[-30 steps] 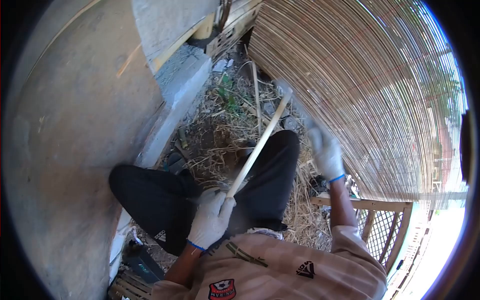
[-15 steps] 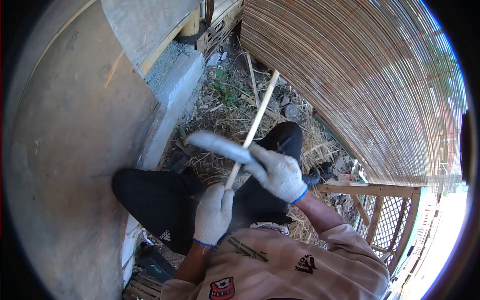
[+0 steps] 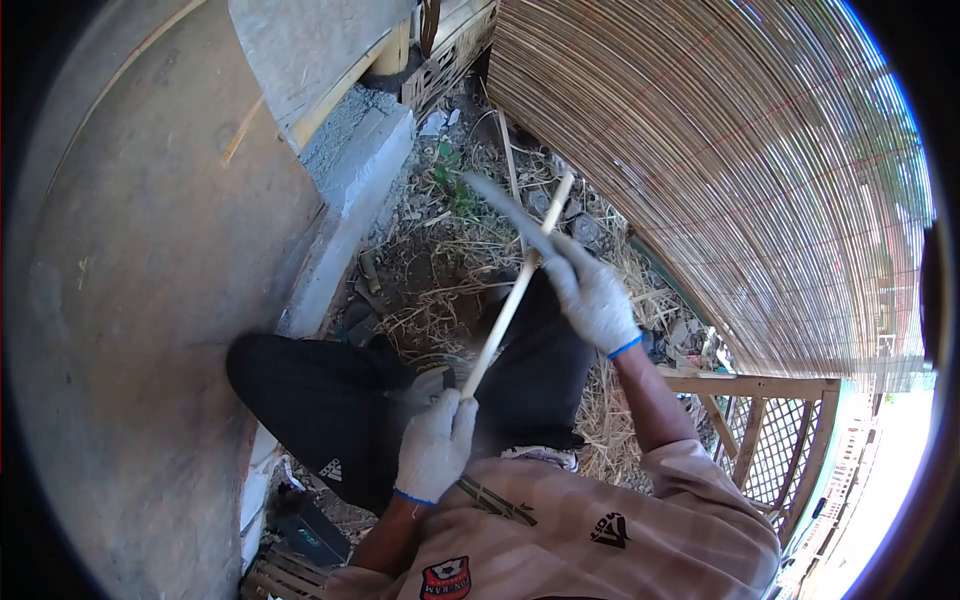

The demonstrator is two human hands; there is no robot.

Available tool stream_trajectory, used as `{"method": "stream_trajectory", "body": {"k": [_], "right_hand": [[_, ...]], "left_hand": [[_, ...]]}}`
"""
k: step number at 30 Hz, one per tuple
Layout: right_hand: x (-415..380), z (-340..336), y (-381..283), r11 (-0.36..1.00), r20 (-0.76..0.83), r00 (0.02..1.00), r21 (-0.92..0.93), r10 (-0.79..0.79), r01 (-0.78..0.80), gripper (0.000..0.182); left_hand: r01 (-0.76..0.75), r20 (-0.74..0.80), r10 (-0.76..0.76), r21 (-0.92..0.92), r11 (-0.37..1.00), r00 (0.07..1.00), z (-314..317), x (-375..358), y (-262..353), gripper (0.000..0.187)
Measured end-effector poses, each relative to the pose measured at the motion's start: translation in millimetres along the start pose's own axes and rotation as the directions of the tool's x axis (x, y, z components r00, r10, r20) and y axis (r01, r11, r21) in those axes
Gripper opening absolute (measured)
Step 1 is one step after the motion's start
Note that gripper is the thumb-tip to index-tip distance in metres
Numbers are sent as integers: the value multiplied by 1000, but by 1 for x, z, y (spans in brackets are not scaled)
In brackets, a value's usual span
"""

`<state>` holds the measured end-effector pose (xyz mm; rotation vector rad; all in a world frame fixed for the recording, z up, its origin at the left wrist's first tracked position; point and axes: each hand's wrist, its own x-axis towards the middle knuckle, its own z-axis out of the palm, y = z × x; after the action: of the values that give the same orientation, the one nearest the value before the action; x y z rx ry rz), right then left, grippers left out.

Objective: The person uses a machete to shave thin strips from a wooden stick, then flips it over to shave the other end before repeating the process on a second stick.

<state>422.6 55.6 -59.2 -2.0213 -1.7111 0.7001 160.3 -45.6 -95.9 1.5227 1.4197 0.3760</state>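
Note:
My left hand (image 3: 437,447), in a white glove, grips the near end of a pale bamboo stick (image 3: 515,293) that slants up and away over my knees. My right hand (image 3: 590,293), also gloved, holds a knife whose blurred grey blade (image 3: 500,207) crosses the far part of the stick. Both hands are above my black trousers (image 3: 320,400), with dry straw and shavings on the ground beyond.
A woven bamboo screen (image 3: 720,170) leans at the right. A wooden lattice frame (image 3: 770,440) stands at the lower right. A concrete wall (image 3: 150,280) and a concrete block (image 3: 360,170) fill the left. Stones and litter lie on the ground ahead.
My right hand with the knife has slid from near my left hand up along the stick toward its far end. The left hand has kept its grip in place.

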Motion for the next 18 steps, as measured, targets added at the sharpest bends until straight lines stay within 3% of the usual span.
{"method": "stream_trajectory", "body": {"k": [1,3,5,6,8,10,11,13,18], "right_hand": [[5,-9,0,996,29,996,23,80,-81,40],[-3,-10,4,999,81,996,25,40,-42,41],[-22,-4,-7,960,191,954,-118,-231,256,45],[-29,1,-12,967,272,941,-102,-200,235,48],[-39,17,-9,974,243,948,-50,-205,223,48],[-42,25,-10,979,248,950,-28,-190,203,48],[-42,28,-10,980,239,952,-10,-192,201,49],[-43,33,-12,981,224,955,12,-193,196,49],[-46,40,-9,956,212,938,-45,-275,290,43]], "left_hand": [[-3,-4,3,3,1000,1000,-2,1,-1,23],[-28,-47,28,1,1000,999,-2,2,-1,22],[-57,-72,55,-16,998,996,4,11,-9,23],[-138,-113,139,18,990,984,7,16,-13,22],[-204,-148,210,52,978,967,8,15,-11,21],[5,-57,-3,34,999,998,-2,12,3,20],[11,-60,-8,45,999,998,0,12,0,20],[-126,-156,138,85,988,978,7,15,-10,21],[-135,-145,145,78,988,979,9,20,-12,22]]}}
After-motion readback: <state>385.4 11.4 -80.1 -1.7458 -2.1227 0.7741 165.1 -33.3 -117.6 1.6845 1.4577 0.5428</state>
